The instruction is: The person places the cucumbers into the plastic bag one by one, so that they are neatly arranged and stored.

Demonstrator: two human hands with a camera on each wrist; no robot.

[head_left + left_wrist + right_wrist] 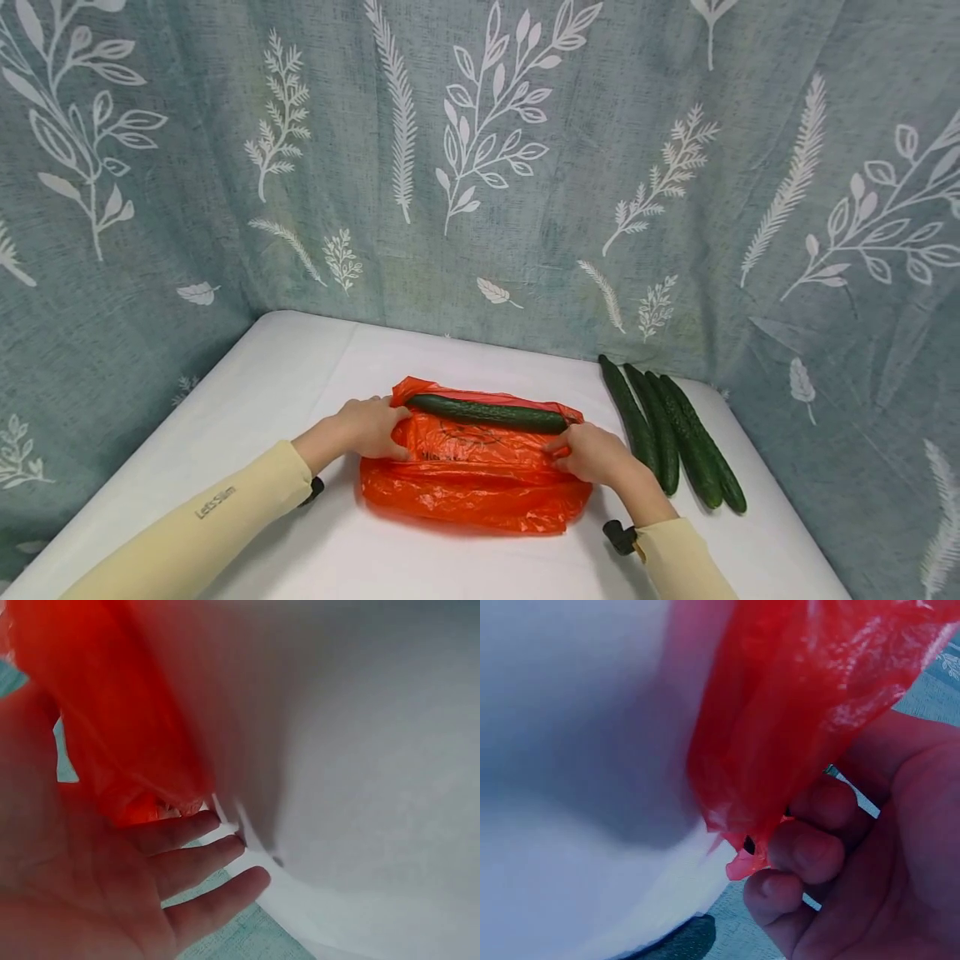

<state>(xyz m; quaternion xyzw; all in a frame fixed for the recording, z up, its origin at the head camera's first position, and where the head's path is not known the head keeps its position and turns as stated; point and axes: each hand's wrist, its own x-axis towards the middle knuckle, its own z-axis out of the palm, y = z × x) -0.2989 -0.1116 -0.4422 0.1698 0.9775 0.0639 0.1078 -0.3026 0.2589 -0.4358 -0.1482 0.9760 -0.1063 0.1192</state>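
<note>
A red plastic bag [465, 500] lies in the middle of the white table, with one long dark green cucumber [487, 412] across its far part. The left hand [373, 427] is at the bag's left end, its thumb on the plastic; in the left wrist view several fingers [202, 866] stretch out nearly straight beside the red film. At the other end, the right hand [596, 454] holds the bag's edge near the cucumber's tip. Its curled fingers [810, 851] show against the plastic in the right wrist view. Bag folds partly cover the cucumber's ends.
Several more cucumbers [686, 442] lie side by side at the table's right. A blue-green curtain [420, 275] with white leaf prints stands behind and beside the white table [315, 367].
</note>
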